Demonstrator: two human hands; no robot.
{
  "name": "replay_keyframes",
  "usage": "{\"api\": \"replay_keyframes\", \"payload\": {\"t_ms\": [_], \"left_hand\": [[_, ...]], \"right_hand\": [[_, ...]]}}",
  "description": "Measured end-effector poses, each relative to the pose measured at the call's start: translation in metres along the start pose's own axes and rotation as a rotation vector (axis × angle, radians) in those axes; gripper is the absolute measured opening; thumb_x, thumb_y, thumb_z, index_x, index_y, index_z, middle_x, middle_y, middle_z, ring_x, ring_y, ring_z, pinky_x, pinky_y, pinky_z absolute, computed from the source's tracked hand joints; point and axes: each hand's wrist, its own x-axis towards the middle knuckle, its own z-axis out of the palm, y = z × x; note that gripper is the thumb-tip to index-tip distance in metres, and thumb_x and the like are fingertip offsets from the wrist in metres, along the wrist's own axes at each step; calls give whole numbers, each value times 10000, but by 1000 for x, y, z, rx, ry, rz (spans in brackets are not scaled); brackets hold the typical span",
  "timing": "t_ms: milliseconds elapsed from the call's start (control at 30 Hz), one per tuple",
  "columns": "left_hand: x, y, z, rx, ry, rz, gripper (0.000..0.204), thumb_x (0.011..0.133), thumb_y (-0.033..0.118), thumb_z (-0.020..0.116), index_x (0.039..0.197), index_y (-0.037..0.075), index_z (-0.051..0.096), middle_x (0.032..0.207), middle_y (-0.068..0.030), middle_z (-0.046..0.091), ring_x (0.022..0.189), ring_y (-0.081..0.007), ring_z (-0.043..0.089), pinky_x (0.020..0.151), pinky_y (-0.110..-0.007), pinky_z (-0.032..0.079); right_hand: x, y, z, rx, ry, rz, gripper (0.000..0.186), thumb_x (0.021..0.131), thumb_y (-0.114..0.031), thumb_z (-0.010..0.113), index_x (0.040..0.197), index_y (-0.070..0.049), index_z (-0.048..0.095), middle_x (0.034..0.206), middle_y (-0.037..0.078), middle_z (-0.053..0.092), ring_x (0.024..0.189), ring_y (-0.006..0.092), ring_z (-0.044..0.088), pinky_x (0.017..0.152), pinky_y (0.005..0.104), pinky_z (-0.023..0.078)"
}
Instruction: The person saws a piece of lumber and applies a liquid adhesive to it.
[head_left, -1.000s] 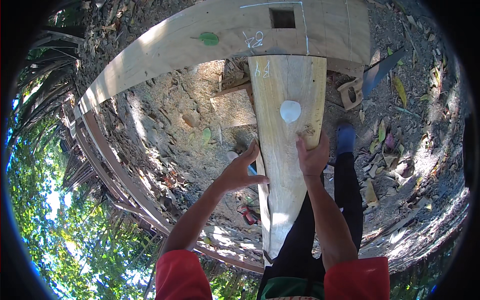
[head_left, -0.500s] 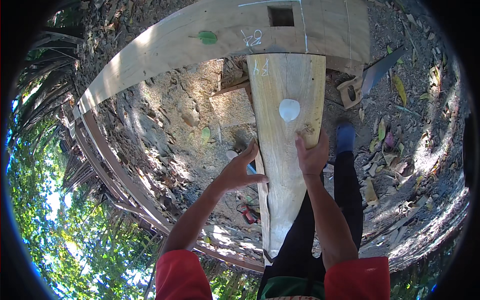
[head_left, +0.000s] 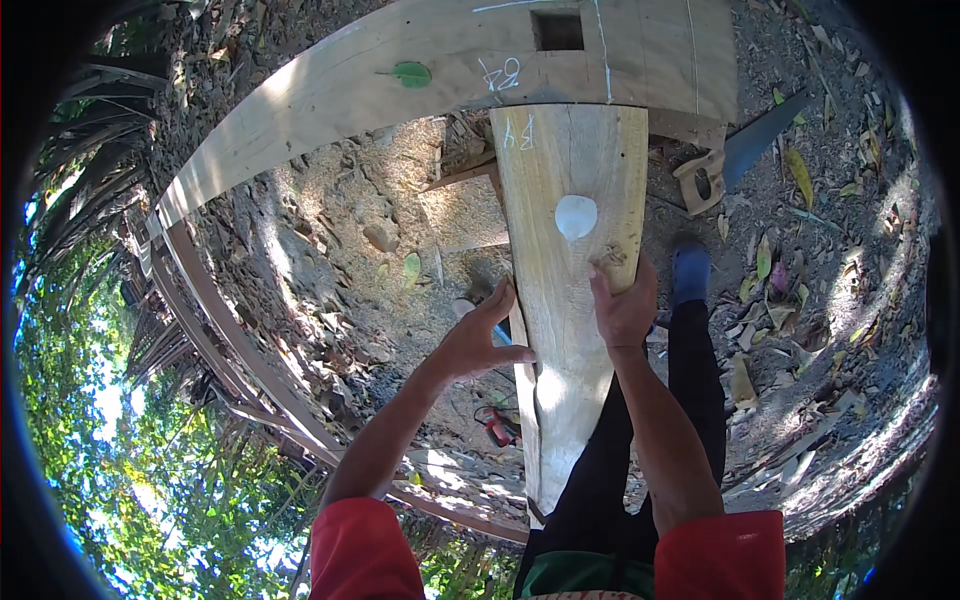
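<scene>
A long pale wooden plank (head_left: 545, 260) stretches from my lap to a wide curved board, its far end against that board's near edge. My right hand (head_left: 628, 310) grips the plank's right edge, thumb on top and fingers curled round the side. At the left edge, my left hand (head_left: 478, 338) holds on with thumb and fingers spread wide; the thumb touches the top. On the plank's face is a white, rounded patch (head_left: 576, 217) whose kind I cannot make out. White handwritten marks show near its far end.
The curved board (head_left: 400, 65) has a square hole and a green leaf on it. A handsaw (head_left: 710, 178) lies right of the plank's far end. Left of the plank, a red object (head_left: 495, 425) rests on the ground near sawdust. Long brown beams (head_left: 205, 300) curve along the left.
Both hands keep their hold on the plank, with barely any movement. A brighter patch of sunlight now falls on the plank between my forearms.
</scene>
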Motion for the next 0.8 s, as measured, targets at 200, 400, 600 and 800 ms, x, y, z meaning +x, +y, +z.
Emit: {"api": "replay_keyframes", "payload": {"t_ms": [200, 400, 600, 800], "left_hand": [[0, -3, 1, -17, 0, 2, 1143, 768, 481, 779, 1553, 11, 94, 1626, -219, 58, 1512, -282, 69, 1218, -386, 120], [2, -9, 2, 51, -6, -16, 1252, 723, 600, 779, 1532, -57, 85, 1602, -280, 78, 1493, -353, 145, 1208, -396, 182], [2, -11, 3, 67, 0, 11, 1246, 724, 593, 780, 1533, -53, 87, 1601, -282, 87, 1493, -352, 149, 1207, -396, 187], [4, -11, 4, 48, 9, 25, 1231, 727, 572, 788, 1540, -36, 91, 1598, -286, 102, 1494, -349, 141, 1206, -394, 186]], "right_hand": [[-1, -2, -2, -21, -19, -8, 754, 745, -391, 804, 1306, -3, 483, 1138, 198, 592, 1060, 398, 587, 884, 472, 501], [0, -3, -1, 20, 12, -12, 740, 728, -365, 803, 1294, -3, 493, 1138, 198, 591, 1058, 394, 588, 889, 468, 500], [-1, -2, 0, 15, 1, 8, 736, 720, -352, 801, 1292, -3, 495, 1150, 205, 587, 1065, 398, 585, 891, 469, 501], [0, 0, 1, 11, 37, -26, 732, 718, -347, 803, 1284, 0, 496, 1137, 204, 584, 1053, 406, 587, 887, 471, 502]]}}
